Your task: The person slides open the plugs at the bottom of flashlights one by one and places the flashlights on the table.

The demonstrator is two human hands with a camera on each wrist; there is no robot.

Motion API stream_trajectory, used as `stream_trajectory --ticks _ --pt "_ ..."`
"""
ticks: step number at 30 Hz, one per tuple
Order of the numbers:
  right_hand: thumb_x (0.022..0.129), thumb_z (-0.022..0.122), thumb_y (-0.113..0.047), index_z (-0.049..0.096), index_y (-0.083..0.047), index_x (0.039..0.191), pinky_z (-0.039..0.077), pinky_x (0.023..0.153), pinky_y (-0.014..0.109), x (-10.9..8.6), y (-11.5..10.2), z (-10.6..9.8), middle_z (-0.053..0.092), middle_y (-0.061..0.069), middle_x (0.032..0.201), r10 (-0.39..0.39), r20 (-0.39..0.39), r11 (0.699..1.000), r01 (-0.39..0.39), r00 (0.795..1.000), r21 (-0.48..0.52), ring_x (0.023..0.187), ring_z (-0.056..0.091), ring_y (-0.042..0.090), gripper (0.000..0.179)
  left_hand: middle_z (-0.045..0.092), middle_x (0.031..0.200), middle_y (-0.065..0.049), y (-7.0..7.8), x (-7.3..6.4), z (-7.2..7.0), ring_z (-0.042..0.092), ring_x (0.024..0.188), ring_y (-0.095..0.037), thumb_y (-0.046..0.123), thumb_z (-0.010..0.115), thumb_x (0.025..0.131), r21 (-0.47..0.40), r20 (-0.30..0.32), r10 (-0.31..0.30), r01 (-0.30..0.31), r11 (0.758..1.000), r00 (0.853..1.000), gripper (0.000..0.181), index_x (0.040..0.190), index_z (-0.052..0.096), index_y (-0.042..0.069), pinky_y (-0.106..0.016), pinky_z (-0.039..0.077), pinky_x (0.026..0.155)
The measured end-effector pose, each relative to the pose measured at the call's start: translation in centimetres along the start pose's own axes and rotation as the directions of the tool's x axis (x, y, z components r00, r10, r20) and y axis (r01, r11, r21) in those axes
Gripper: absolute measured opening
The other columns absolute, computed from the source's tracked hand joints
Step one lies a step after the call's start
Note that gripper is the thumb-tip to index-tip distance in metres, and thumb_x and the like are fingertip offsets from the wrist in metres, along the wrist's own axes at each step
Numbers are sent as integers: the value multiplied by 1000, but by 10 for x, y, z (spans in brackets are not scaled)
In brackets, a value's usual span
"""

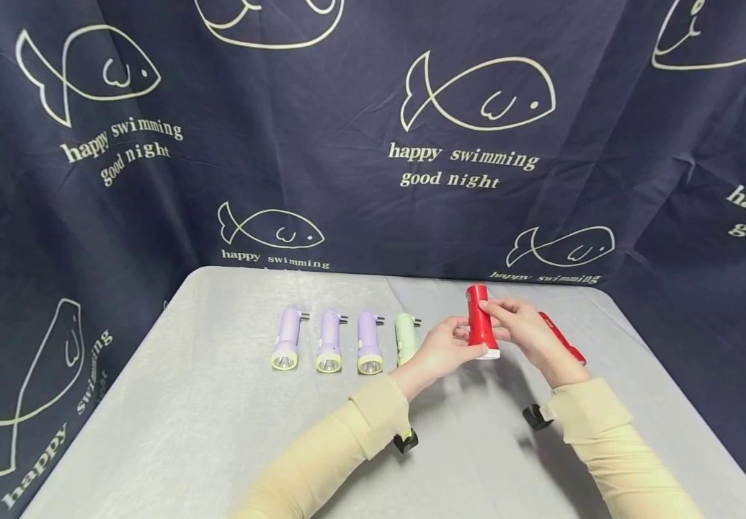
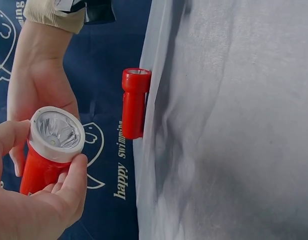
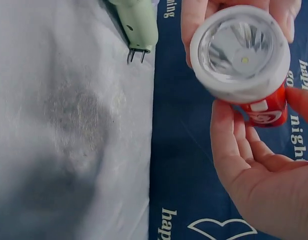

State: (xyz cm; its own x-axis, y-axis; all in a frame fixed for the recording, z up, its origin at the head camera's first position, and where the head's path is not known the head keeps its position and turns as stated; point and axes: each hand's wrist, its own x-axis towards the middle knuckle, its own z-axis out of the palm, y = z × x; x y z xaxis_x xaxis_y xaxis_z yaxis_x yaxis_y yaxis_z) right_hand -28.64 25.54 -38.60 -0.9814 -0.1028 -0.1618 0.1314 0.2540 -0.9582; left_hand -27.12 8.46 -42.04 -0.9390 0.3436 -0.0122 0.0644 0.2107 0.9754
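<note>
Above the right part of the table, both hands hold a red flashlight (image 1: 479, 317), its white-rimmed lens facing toward me and down. My left hand (image 1: 439, 352) grips it by the lens end, thumb on one side and fingers on the other. My right hand (image 1: 527, 333) holds the red body, with the thumb on its front and the fingers partly hidden behind. The clear lens (image 3: 239, 52) and a white switch (image 3: 259, 106) show in the right wrist view. Beside the right wrist, a second red flashlight (image 2: 134, 102) lies on the table, partly covered by the hand in the head view.
A light green flashlight (image 1: 405, 331) with plug prongs lies left of the hands, partly behind the left hand. Farther left, three purple flashlights (image 1: 329, 335) lie in a row, yellow-rimmed lenses facing me. A dark fish-print curtain (image 1: 360, 144) hangs behind the grey-covered table (image 1: 171, 418).
</note>
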Motion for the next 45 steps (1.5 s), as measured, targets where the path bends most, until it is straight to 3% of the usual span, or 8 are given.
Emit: stream_trajectory --ticks 7,15,26,33,37,45 --pt "95 56 -23 42 12 124 56 76 25 -1 1 0 66 -7 86 10 98 992 -22 995 121 80 64 8 48 63 97 2 -1 -9 -5 58 86 -8 18 77 77 -1 40 5 -5 1000 999 56 127 53 4 -21 51 72" --pt "93 59 -20 51 3 112 56 74 25 -5 -1 4 67 -6 84 1 102 985 -19 995 169 77 63 8 31 63 99 1 -3 -13 -10 59 86 -8 18 77 78 14 65 16 -17 1000 998 57 128 52 4 -21 51 74" --pt "93 60 -22 45 12 122 56 74 23 -4 -2 6 66 -7 86 -18 45 993 13 999 121 78 63 7 47 64 100 1 0 -14 -12 59 86 -7 19 76 79 -5 77 22 -22 1000 997 58 129 51 5 -20 51 74" --pt "91 63 -26 43 12 127 55 76 21 -9 -7 10 61 -10 95 -61 -26 997 63 998 49 85 62 4 55 64 102 2 4 -13 -15 61 87 -6 23 75 79 66 2 72 -72 995 997 57 129 52 5 -17 50 75" --pt "91 63 -25 44 10 125 54 76 20 -10 -9 14 61 -12 93 -97 -68 994 99 993 35 83 62 1 52 63 104 1 5 -12 -14 61 90 -9 23 74 80 142 -57 153 -144 979 987 56 128 53 6 -16 50 76" --pt "88 67 -20 50 6 118 55 72 21 -11 -11 22 61 -11 86 -163 -149 984 172 975 50 75 61 0 43 62 107 -6 10 -12 -11 60 91 -14 22 73 81 285 -163 297 -243 927 941 52 124 52 3 -15 49 76"
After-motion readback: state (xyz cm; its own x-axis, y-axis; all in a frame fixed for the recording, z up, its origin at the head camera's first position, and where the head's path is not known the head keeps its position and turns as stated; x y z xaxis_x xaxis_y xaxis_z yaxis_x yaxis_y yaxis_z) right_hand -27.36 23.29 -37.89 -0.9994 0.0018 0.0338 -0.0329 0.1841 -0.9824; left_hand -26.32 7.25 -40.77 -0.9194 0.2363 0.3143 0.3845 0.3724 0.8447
